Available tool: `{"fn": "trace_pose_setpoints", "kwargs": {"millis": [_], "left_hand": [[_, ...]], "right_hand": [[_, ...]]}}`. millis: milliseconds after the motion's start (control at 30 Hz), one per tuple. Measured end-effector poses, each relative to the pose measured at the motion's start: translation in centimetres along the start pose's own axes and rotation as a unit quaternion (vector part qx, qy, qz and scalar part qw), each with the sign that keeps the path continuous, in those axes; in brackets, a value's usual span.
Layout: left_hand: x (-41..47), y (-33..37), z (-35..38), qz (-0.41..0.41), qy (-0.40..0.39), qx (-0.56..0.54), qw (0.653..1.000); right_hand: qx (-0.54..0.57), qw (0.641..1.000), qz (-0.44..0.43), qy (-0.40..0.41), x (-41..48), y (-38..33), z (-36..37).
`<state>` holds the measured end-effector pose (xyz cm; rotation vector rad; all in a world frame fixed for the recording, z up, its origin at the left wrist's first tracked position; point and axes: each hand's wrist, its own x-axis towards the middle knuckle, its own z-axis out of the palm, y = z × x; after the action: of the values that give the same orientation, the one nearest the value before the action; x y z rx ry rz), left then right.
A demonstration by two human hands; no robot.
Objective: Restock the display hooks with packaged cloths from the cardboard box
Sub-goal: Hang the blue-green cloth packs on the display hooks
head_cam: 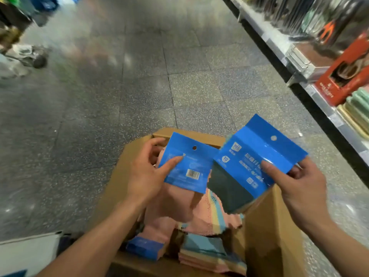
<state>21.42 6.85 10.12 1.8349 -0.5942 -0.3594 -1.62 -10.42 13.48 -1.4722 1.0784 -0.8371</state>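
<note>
The big cardboard box (265, 226) sits open on the floor (119, 86), so its cloths are easy to reach. More packs (209, 254) lie inside. Just above it, the left hand (145, 172) grips one blue pack (187, 162) and the right hand (303, 184) grips a second blue pack (259, 148). Each is held by its side, likely so the little hole (194, 147) on top is free for a hook. No hooks show here.

**Each hand holds one pack**

The left hand (146, 172) pinches the barcode-side cloth pack (191, 166) by its left edge, thumb in front, fingers curled behind. The right hand (301, 188) pinches the front-side cloth pack (249, 154) by its lower right corner. Both forearms reach forward.
</note>
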Motion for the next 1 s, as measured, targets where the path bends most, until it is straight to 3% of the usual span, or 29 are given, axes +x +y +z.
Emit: {"fn": "trace_pose_setpoints", "kwargs": {"millis": [267, 567, 800, 1000], "left_hand": [[-2.1, 9.6, -5.9, -0.027, 0.111, -0.064, 0.991], [-7.4, 21.8, -13.6, 0.038, 0.201, -0.063, 0.977], [-13.1, 31.7, -20.3, 0.118, 0.328, -0.009, 0.937], [-19.1, 38.8, -25.4, 0.159, 0.370, 0.012, 0.915]], "right_hand": [[0.133, 0.988, -0.037, -0.072, 0.3, -11.6, 1.0], [0.180, 0.965, -0.126, -0.141, -3.2, -24.0, 0.6], [0.199, 0.924, -0.213, -0.247, -7.5, -33.9, -0.6], [0.243, 0.892, -0.235, -0.299, -12.2, -41.0, -1.1]]}}
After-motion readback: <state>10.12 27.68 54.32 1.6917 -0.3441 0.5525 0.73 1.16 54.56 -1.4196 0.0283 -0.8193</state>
